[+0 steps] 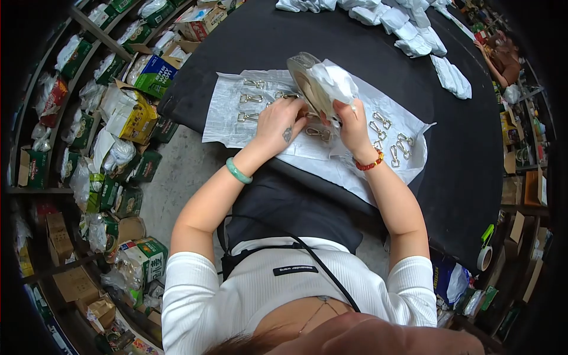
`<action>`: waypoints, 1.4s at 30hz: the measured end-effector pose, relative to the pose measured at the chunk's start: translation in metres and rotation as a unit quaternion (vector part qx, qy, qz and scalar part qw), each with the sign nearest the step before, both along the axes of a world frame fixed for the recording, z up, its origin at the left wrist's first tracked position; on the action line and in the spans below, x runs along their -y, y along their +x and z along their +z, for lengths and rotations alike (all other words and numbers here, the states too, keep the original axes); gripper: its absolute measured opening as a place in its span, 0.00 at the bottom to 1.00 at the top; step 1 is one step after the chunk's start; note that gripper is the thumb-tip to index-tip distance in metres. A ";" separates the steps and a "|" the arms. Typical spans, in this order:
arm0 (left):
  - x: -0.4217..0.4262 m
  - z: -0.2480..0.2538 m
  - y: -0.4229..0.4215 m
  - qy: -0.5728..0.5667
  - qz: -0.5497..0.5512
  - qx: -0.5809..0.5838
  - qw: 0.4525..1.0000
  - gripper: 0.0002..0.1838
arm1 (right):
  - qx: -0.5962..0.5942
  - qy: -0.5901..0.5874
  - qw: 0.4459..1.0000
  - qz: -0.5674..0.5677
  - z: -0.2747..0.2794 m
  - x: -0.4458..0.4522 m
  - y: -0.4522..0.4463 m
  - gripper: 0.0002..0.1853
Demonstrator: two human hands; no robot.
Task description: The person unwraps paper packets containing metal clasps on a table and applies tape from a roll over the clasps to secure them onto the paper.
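My right hand (354, 129) is closed on a large roll of clear tape (300, 77), which stands tilted above the sheet. Crumpled white plastic (336, 81) covers the roll's right side. My left hand (277, 125) is just left of the roll, fingers bent and pinched near its lower edge; what they hold is hidden. Beneath both hands a white plastic sheet (223, 127) is spread on the table. Metal snap hooks (251, 99) lie in a column on its left part. More snap hooks (382, 120) rest on the right part, and one hook (318, 134) lies between my hands.
The black table (467, 154) curves around in front of me. Several white plastic packets (408, 29) lie along its far side. Shelves with cartons and bags (136, 115) line the left. Another tape roll (484, 258) hangs at the right edge. A person (503, 59) is at the far right.
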State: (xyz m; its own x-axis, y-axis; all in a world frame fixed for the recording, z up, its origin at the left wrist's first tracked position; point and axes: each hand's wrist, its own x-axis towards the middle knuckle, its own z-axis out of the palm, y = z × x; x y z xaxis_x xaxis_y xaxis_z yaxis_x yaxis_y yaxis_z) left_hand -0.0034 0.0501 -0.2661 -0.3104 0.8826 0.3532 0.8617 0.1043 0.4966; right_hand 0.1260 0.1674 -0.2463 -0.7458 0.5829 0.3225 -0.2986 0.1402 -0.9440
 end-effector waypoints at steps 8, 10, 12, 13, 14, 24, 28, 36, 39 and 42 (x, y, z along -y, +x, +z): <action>0.009 0.004 0.016 0.019 -0.058 -0.076 0.995 0.09 | -0.008 0.025 1.000 -0.013 -0.008 -0.003 -0.004 0.15; 0.008 0.002 0.017 0.018 -0.059 -0.088 0.994 0.08 | -0.012 0.030 0.999 -0.013 0.001 0.000 -0.004 0.15; 0.005 -0.008 0.016 0.060 -0.054 -0.129 0.988 0.08 | -0.030 -0.014 0.999 -0.001 0.018 0.004 0.001 0.14; 0.004 -0.011 0.016 0.079 -0.051 -0.147 0.985 0.08 | -0.037 -0.038 0.999 0.004 0.026 0.008 0.005 0.14; 0.005 -0.015 0.016 0.098 -0.049 -0.165 0.980 0.08 | -0.043 -0.061 0.997 0.009 0.030 0.010 0.007 0.14; 0.022 -0.003 0.019 0.024 -0.024 -0.066 0.997 0.08 | -0.016 -0.037 0.999 0.024 0.021 0.011 0.022 0.15; 0.024 -0.005 0.020 0.021 -0.005 -0.030 0.999 0.08 | -0.036 -0.025 0.996 0.072 0.026 0.019 0.037 0.21; 0.027 -0.003 0.025 0.019 0.021 -0.031 0.999 0.08 | 0.017 0.000 0.998 0.053 0.015 0.028 0.037 0.20; 0.033 0.010 0.021 0.040 0.013 0.036 0.998 0.08 | -0.006 0.002 0.999 0.040 0.026 0.024 0.034 0.28; 0.034 0.033 -0.009 0.060 0.029 0.051 0.996 0.09 | -0.021 -0.020 0.999 0.028 0.040 0.011 0.016 0.27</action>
